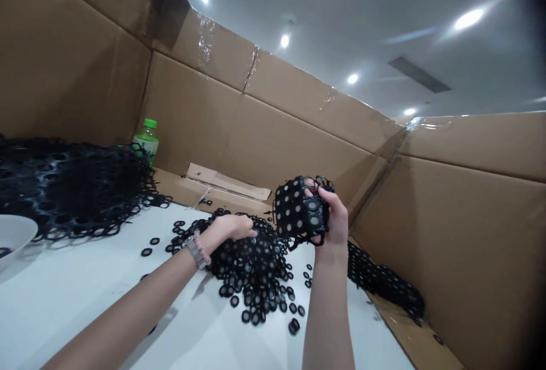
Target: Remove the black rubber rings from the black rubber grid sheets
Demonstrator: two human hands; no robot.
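Black mesh (294,210) right of the ring pile (256,270), right hand (336,216) clasping it! Left hand (230,226) curled over the pile, hold unclear.

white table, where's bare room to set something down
Mostly bare: between white bowl and left forearm, and between that and right forearm, nearer than the ring pile. Crowded: under the left hand and at the black mesh heap.
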